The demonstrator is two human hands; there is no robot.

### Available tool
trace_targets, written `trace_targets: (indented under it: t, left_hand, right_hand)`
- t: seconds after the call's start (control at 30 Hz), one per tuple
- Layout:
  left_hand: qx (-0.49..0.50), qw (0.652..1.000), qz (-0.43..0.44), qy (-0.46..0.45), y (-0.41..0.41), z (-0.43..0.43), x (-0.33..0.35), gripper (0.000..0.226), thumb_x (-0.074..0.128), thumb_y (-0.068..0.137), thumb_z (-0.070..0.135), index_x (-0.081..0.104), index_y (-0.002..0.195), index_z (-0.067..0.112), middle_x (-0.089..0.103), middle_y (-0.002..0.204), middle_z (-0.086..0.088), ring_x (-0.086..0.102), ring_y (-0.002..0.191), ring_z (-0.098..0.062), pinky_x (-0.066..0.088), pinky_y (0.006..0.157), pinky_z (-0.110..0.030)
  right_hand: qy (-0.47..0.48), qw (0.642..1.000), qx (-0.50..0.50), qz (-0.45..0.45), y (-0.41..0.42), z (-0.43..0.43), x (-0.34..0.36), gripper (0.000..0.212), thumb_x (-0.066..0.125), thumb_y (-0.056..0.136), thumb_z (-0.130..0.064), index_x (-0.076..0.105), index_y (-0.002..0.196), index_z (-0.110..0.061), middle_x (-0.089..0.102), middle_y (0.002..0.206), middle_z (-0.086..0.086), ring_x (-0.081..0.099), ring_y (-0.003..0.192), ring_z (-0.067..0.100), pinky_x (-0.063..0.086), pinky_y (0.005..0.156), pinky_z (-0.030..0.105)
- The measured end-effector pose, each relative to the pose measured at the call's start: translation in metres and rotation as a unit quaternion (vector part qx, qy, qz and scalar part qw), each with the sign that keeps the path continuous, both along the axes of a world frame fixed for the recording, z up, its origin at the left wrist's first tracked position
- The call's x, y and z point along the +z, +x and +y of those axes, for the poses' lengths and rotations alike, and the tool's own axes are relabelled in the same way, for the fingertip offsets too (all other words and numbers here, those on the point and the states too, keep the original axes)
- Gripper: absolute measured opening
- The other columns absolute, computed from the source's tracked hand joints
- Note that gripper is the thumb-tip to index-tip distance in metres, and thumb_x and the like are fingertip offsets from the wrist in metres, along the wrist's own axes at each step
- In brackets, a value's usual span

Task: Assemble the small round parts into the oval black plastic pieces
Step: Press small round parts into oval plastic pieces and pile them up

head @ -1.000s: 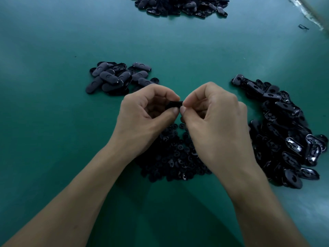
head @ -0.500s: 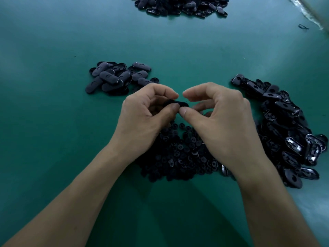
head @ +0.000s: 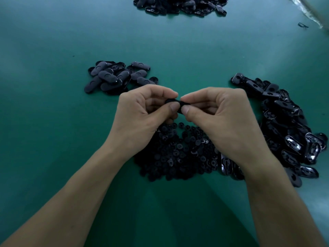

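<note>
One oval piece (head: pixel 180 105) is pinched between left hand (head: pixel 140 120) and right hand (head: pixel 226 122), amid four black heaps (head: pixel 178 157).

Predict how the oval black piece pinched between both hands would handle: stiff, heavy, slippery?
Probably stiff: the oval black piece bridges left hand and right hand without sagging. Likely light: fingertip pinches alone hold it. Possibly slippery: oval pieces in the right pile look glossy.

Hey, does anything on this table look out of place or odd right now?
A small dark scrap lies alone near the far right edge of the table, away from every pile. A few glossy oval pieces sit against the right side of the round parts pile. Nothing looks spilled or broken.
</note>
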State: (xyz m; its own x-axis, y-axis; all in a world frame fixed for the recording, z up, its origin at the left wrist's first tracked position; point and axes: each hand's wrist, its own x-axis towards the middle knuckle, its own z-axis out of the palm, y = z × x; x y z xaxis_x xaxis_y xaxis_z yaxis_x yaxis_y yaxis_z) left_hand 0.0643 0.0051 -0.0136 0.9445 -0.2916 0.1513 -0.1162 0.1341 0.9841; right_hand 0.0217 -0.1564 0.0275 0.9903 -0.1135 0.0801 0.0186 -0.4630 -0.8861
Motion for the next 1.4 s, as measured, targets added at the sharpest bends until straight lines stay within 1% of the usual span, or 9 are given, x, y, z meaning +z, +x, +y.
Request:
trace_targets:
  t: [0.17, 0.27, 0.37, 0.57, 0.7, 0.97, 1.07, 1.2, 1.4]
  left_hand:
    - [-0.001, 1.0, 0.015, -0.004, -0.001, -0.001, 0.001, 0.014, 0.074, 0.081, 0.006, 0.069, 0.092, 0.015, 0.075, 0.075, 0.001, 0.071, 0.065, -0.009, 0.057, 0.063, -0.02]
    - [-0.001, 1.0, 0.019, -0.007, -0.001, -0.002, 0.002, 0.016, 0.073, 0.076, 0.015, 0.069, 0.091, 0.014, 0.075, 0.075, 0.001, 0.071, 0.066, -0.009, 0.057, 0.064, -0.02]
    - [-0.001, 1.0, 0.021, -0.012, -0.001, -0.001, 0.003, 0.02, 0.074, 0.074, 0.014, 0.07, 0.093, 0.012, 0.076, 0.077, 0.001, 0.071, 0.067, -0.008, 0.057, 0.065, -0.02]
    - [0.002, 0.999, 0.028, -0.018, -0.002, -0.002, 0.002, 0.022, 0.075, 0.072, 0.015, 0.07, 0.094, 0.012, 0.076, 0.077, 0.001, 0.071, 0.067, -0.009, 0.057, 0.064, -0.019]
    - [-0.001, 0.999, 0.029, -0.015, -0.002, -0.002, 0.003, 0.022, 0.075, 0.075, 0.013, 0.071, 0.096, 0.013, 0.076, 0.078, 0.002, 0.071, 0.069, -0.009, 0.057, 0.065, -0.019]
    - [0.018, 1.0, 0.016, 0.011, -0.002, 0.0, 0.002, 0.021, 0.078, 0.078, -0.002, 0.073, 0.089, 0.014, 0.075, 0.075, -0.003, 0.072, 0.066, -0.014, 0.058, 0.064, -0.021]
    - [0.021, 0.999, 0.001, 0.038, -0.002, 0.0, 0.002, 0.022, 0.079, 0.078, -0.005, 0.072, 0.085, 0.015, 0.075, 0.073, -0.005, 0.07, 0.061, -0.012, 0.057, 0.061, -0.02]
    - [0.02, 0.999, -0.007, 0.05, -0.003, 0.0, 0.003, 0.02, 0.079, 0.078, -0.005, 0.071, 0.084, 0.012, 0.074, 0.074, -0.008, 0.069, 0.057, -0.01, 0.056, 0.059, -0.019]
    - [0.013, 1.0, 0.0, 0.021, -0.002, 0.001, 0.002, 0.017, 0.078, 0.078, 0.002, 0.071, 0.088, 0.013, 0.075, 0.079, -0.01, 0.071, 0.063, -0.014, 0.057, 0.061, -0.021]
  right_hand:
    - [-0.035, 0.999, -0.012, -0.008, -0.002, 0.004, 0.001, 0.016, 0.076, 0.086, -0.011, 0.075, 0.089, -0.027, 0.074, 0.077, -0.014, 0.071, 0.075, -0.002, 0.059, 0.073, 0.021]
    - [-0.055, 0.998, -0.025, -0.024, -0.003, 0.01, 0.0, 0.015, 0.074, 0.086, -0.009, 0.075, 0.088, -0.024, 0.072, 0.071, -0.017, 0.068, 0.07, -0.007, 0.055, 0.067, 0.013]
    - [-0.048, 0.998, -0.035, -0.027, -0.003, 0.012, 0.001, 0.014, 0.073, 0.085, -0.008, 0.075, 0.088, -0.022, 0.071, 0.069, -0.018, 0.067, 0.067, -0.009, 0.05, 0.064, 0.008]
    - [-0.032, 0.999, -0.028, 0.003, -0.002, 0.007, 0.004, 0.016, 0.075, 0.086, -0.012, 0.074, 0.085, -0.028, 0.073, 0.074, -0.013, 0.07, 0.072, -0.002, 0.06, 0.074, 0.024]
    - [-0.018, 0.999, -0.036, 0.018, -0.002, 0.005, 0.004, 0.013, 0.075, 0.086, -0.013, 0.075, 0.086, -0.027, 0.075, 0.076, -0.011, 0.071, 0.073, 0.001, 0.061, 0.075, 0.028]
    - [-0.029, 0.999, -0.026, 0.014, -0.002, 0.005, 0.003, 0.021, 0.075, 0.086, -0.011, 0.074, 0.083, -0.032, 0.073, 0.074, -0.015, 0.071, 0.073, -0.003, 0.059, 0.072, 0.021]
    - [-0.036, 0.999, -0.011, 0.024, -0.002, 0.004, 0.001, 0.025, 0.075, 0.086, -0.009, 0.072, 0.081, -0.034, 0.073, 0.073, -0.016, 0.07, 0.072, -0.004, 0.056, 0.071, 0.019]
    - [-0.035, 0.999, -0.003, 0.031, -0.002, 0.003, 0.001, 0.023, 0.075, 0.087, -0.01, 0.073, 0.082, -0.032, 0.073, 0.072, -0.017, 0.069, 0.071, -0.004, 0.053, 0.069, 0.017]
    - [-0.036, 0.999, 0.005, 0.015, -0.002, 0.003, 0.005, 0.019, 0.073, 0.088, -0.011, 0.074, 0.088, -0.029, 0.074, 0.076, -0.016, 0.07, 0.076, -0.003, 0.059, 0.075, 0.021]
